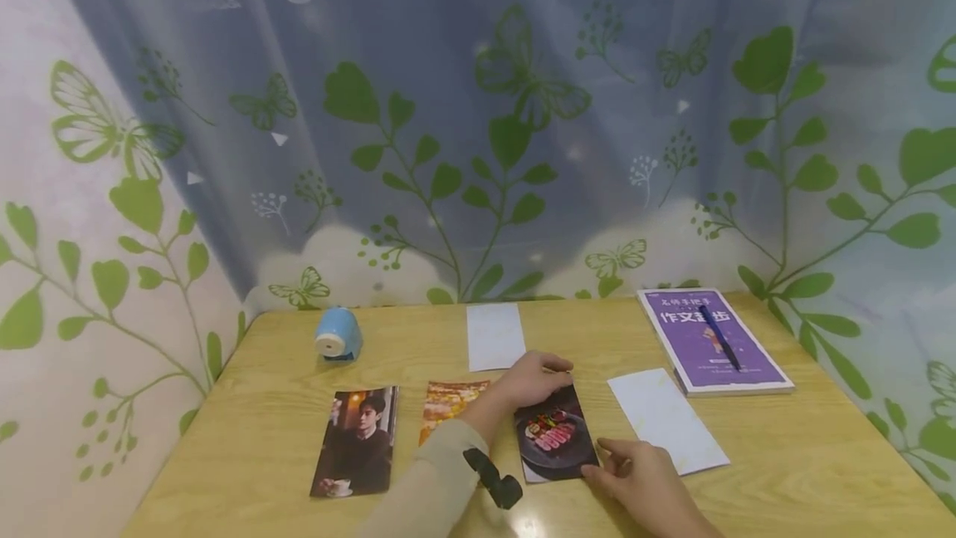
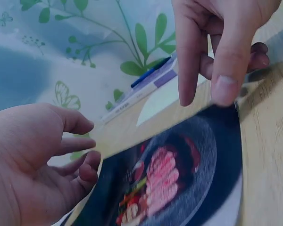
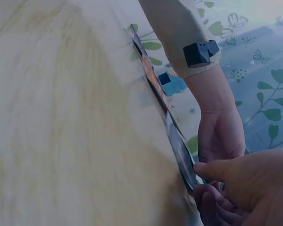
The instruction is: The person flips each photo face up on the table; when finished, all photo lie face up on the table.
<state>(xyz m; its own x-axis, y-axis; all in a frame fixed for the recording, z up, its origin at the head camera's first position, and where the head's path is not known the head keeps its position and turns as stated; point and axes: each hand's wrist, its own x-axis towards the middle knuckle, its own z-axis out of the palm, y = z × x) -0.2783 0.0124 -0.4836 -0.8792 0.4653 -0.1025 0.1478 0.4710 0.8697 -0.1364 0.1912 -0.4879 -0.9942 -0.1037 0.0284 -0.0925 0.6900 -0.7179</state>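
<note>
A photo card of sliced meat on a dark plate (image 1: pixel 554 432) lies at the table's middle, a pale edge showing at its near left corner. My left hand (image 1: pixel 536 378) is at its far edge, fingers loosely bent, as the left wrist view shows; whether they press on it is unclear. My right hand (image 1: pixel 638 480) holds the near right corner between thumb and forefinger (image 2: pixel 187 89). Left of the left forearm lies an autumn-coloured card (image 1: pixel 448 405), partly covered by the sleeve. Farther left is a photo card of a person in dark clothing (image 1: pixel 357 442).
One white card (image 1: pixel 496 337) lies behind the left hand, another white card (image 1: pixel 667 420) right of the photo. A purple book (image 1: pixel 702 330) with a dark blue pen (image 1: pixel 719 337) on it sits back right. A blue sharpener-like object (image 1: pixel 338 334) stands back left, before the patterned curtain (image 1: pixel 463 148).
</note>
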